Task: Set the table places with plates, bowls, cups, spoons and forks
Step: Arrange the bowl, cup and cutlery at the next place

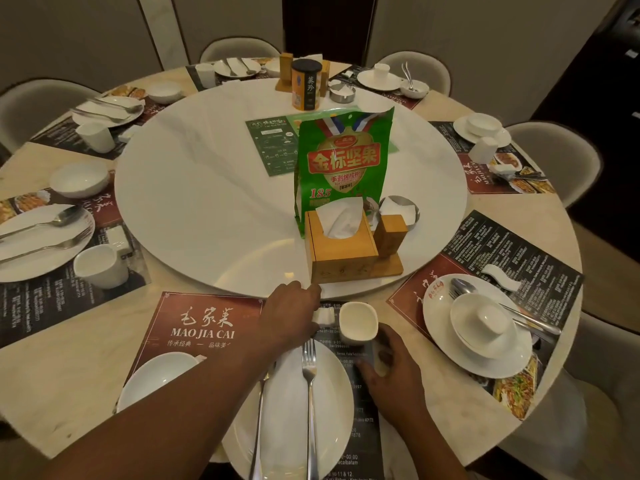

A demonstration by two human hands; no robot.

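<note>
In front of me a white plate (334,407) lies on the dark red placemat (207,327), with a fork (309,372) and a spoon (258,427) laid on it. A white bowl (156,379) stands left of the plate. A white cup (356,322) stands upright just beyond the plate. My left hand (294,315) reaches forward and pinches a small white rest (325,316) next to the cup. My right hand (391,365) lies right of the cup, its thumb and fingers curled round a small white piece (381,362) that I cannot make out.
A white turntable (207,202) fills the round table's middle, carrying a wooden tissue box (341,244), a green snack bag (343,161) and a tin (306,86). The place at right holds a plate (440,317) with a stacked bowl and cup. Other set places and chairs ring the table.
</note>
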